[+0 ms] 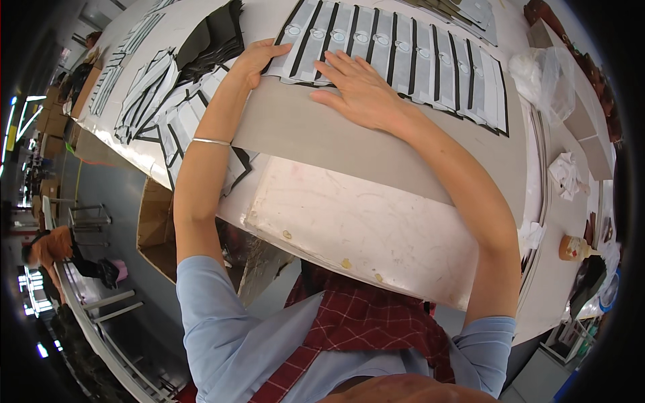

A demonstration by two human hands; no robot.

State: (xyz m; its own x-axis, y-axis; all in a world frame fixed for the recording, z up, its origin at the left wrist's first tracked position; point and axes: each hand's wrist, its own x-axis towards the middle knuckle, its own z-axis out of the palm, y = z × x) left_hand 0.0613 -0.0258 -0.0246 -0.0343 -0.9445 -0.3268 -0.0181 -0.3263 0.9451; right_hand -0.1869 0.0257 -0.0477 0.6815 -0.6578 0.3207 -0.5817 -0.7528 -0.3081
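A large grey cardboard sheet (322,138) lies across the white worktable (349,228), carrying a row of several grey strips with black edges (416,60), each with a small clear ring near its top. My left hand (259,57) grips the sheet's left corner, fingers curled over the first strip. My right hand (359,91) lies flat with spread fingers on the near ends of the strips, pressing them onto the sheet. A thin silver bangle (210,141) sits on my left forearm.
More grey-and-black strips (158,101) and a stack of black pieces (215,40) lie to the left. At the right are a crumpled clear plastic bag (547,74), crumpled paper (566,174), a small bottle (572,248) and stacked boards. An open carton (156,228) stands below the table's left edge.
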